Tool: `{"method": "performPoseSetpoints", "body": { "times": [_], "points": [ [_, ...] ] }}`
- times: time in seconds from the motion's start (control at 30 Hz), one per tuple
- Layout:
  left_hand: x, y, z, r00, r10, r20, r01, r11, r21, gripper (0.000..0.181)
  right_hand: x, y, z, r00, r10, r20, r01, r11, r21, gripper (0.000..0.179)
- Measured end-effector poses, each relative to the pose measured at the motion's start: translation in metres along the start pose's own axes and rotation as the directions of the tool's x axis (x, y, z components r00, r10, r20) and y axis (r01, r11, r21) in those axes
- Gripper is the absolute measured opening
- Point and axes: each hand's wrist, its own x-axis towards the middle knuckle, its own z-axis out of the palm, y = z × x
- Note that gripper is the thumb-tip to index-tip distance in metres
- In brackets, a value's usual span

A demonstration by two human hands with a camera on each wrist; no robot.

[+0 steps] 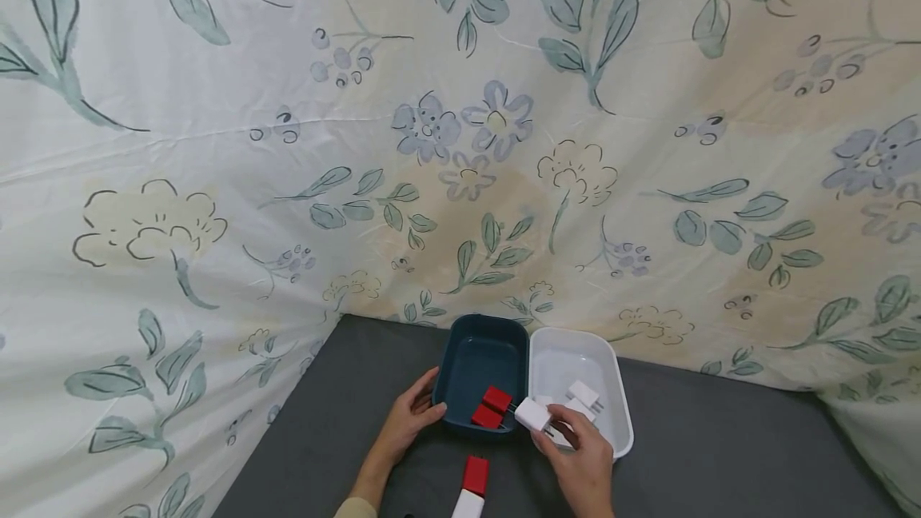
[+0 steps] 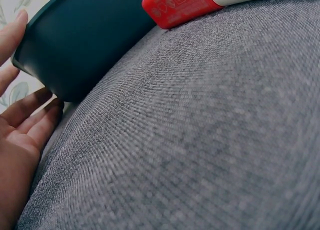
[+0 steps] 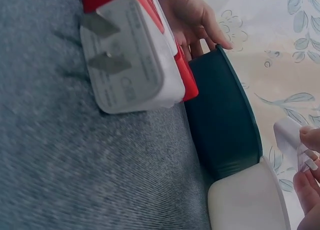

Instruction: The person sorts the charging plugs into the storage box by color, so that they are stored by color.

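Note:
My left hand (image 1: pixel 410 420) holds the near left corner of a dark teal tray (image 1: pixel 440 378), thumb at its rim and the other fingers along its outer wall. Two red charger plugs (image 1: pixel 496 399) lie inside that tray at the near end. Between the thumb and fingers of my right hand (image 1: pixel 581 454) is a white charger plug (image 1: pixel 533 413), pinched above the seam of the two trays. Its metal prongs show in the right wrist view. Several white charger plugs (image 1: pixel 584 395) sit in the white tray (image 1: pixel 620 398), partly hidden by the right hand.
On the dark grey cloth in front of the trays, a red charger plug (image 1: pixel 476 475) and a white one (image 1: pixel 468 504) lie end to end. The two trays stand side by side near a hanging floral curtain (image 1: pixel 496 246) at the back and left.

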Motion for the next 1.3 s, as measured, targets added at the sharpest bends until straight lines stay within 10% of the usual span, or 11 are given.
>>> {"method": "performPoseSetpoints", "body": {
  "times": [0.7, 1.3],
  "points": [
    [-0.001, 0.003, 0.001, 1.0, -0.021, 0.021, 0.022, 0.999, -0.049, 0.063, 0.024, 0.017, -0.009, 0.997, -0.027, -0.076, 0.023, 0.998, -0.052, 0.045],
    [0.008, -0.025, -0.003, 1.0, 0.005, -0.021, -0.005, 1.0, 0.012, 0.061, 0.039, 0.023, -0.011, 0.995, 0.021, -0.093, -0.03, 0.995, -0.093, 0.043]
  ]
}}
